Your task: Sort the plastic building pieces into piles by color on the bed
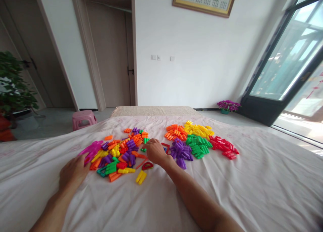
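Note:
A mixed pile of colourful plastic pieces (131,145) lies on the left of the cloth. At its left edge my left hand (73,171) touches a magenta piece (93,150); what its fingers hold is hard to make out. My right hand (155,151) is at the pile's right side, its fingertips by a small green piece (143,150), and its grip is unclear. Farther right are single-colour groups: orange (176,132), yellow (199,129), purple (180,149), green (199,145) and red (223,145). Yellow pieces (141,177) lie nearer me, below a red curved piece (147,165).
A pale patterned cloth (252,185) covers the surface. Beyond its left edge stands a pink stool (84,119). Potted magenta flowers (228,106) stand on the floor by the glass door (280,60), and a leafy plant (15,85) is at far left.

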Available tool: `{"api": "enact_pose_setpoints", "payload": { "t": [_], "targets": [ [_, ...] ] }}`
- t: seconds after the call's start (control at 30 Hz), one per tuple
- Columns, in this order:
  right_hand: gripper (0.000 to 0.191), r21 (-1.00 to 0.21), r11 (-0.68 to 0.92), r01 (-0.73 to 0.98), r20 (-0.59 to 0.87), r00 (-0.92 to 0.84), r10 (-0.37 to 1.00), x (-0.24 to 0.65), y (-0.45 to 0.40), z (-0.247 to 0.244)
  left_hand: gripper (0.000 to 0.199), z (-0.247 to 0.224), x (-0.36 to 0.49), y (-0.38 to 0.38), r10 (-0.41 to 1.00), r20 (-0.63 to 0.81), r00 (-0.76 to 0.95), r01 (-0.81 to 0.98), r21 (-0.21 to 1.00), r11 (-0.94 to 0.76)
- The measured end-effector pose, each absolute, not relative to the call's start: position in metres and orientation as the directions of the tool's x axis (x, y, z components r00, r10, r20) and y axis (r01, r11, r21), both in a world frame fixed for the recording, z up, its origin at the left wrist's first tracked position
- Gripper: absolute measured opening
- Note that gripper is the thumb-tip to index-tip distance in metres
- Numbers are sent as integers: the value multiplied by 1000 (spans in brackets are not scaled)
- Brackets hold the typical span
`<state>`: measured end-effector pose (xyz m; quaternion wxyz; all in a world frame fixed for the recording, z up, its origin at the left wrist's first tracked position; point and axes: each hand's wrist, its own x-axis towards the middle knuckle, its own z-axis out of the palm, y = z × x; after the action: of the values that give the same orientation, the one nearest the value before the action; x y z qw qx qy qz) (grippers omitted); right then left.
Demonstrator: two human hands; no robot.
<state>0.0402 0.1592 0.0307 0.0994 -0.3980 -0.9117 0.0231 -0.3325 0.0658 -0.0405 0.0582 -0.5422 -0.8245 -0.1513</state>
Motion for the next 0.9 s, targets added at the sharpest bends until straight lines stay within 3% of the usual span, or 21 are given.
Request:
{"api": "enact_pose_setpoints", "payload": {
  "t": [0.13, 0.4, 0.57, 0.9],
  "targets": [
    [31, -98, 617, 781, 194, -593, 782, 38, 157, 29, 56, -42, -333, 67, 873, 266, -409, 911, 169, 375],
    [31, -108, 561, 821, 201, -535, 821, 32, 158, 18, 56, -45, -336, 67, 878, 264, -399, 916, 170, 365],
    [37, -158, 522, 838, 235, -481, 844, 42, 158, 36, 54, -44, -337, 67, 877, 237, -419, 907, 166, 388],
    [49, -223, 55, 973, 210, -7, 978, 149, 186, 98, 58, -57, -349, 75, 879, 218, -424, 906, 116, 408]
  ]
}}
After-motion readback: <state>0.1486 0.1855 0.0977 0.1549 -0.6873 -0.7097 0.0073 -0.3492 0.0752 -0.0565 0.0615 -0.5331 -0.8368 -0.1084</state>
